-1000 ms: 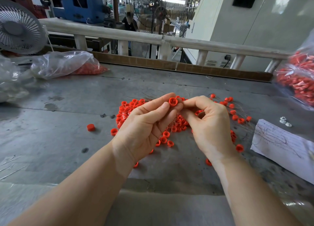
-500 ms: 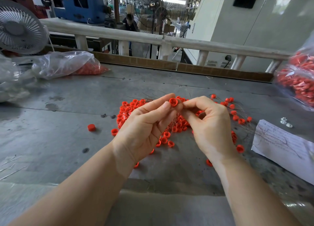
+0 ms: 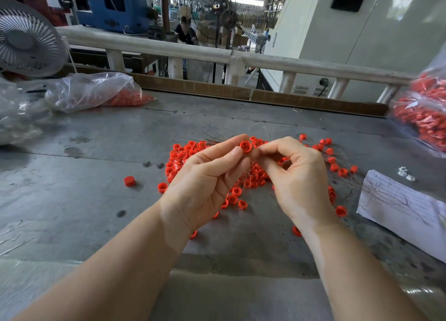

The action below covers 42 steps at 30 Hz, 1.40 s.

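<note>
My left hand (image 3: 205, 176) pinches a small red plastic cap (image 3: 245, 147) between thumb and forefinger, open side facing me, above the grey metal table (image 3: 96, 188). My right hand (image 3: 296, 176) is curled beside it, thumb and forefinger tips pinched together against the cap's right side; what they pinch is too small to tell. Under both hands lies a pile of red caps (image 3: 183, 156) mixed with thin wires (image 3: 217, 137). More caps on wires (image 3: 337, 166) spread to the right.
A lone red cap (image 3: 129, 181) lies left of the pile. A paper sheet (image 3: 400, 205) and small white parts (image 3: 405, 173) sit right. Plastic bags of red parts lie at back left (image 3: 96, 93) and far right (image 3: 422, 118). A fan (image 3: 26, 40) stands back left, a rail (image 3: 217, 55) behind.
Both hands stay together over the pile with the cap pinched. The right fingers have opened out slightly beside the cap; otherwise almost nothing moved.
</note>
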### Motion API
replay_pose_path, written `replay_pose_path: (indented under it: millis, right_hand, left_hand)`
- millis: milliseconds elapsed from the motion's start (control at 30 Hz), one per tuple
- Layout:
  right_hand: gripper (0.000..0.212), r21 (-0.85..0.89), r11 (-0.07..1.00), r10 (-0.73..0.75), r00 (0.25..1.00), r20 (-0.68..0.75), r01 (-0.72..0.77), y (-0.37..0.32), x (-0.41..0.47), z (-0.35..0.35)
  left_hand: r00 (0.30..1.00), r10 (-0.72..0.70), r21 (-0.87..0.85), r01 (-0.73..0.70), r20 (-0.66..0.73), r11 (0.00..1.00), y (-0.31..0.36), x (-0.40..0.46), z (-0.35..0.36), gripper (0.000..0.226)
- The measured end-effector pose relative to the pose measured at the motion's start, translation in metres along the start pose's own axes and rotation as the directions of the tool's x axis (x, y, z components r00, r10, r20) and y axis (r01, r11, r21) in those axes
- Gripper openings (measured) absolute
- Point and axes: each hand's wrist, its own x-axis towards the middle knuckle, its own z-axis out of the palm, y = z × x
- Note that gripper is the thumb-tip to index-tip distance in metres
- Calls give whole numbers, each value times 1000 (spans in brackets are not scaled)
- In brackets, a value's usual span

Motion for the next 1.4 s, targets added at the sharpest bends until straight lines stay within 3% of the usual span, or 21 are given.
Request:
replay_pose_path:
  millis: [333,1400]
  right_hand:
    - [11,1,999,41,999,24,-41,-1,0,0]
    - [7,27,999,36,999,30,-37,-2,-1,1]
  left_hand:
    - [999,35,70,-33,-15,997,-2,0,-1,22]
    - [1000,16,4,-16,-16,1000,-1,0,0,22]
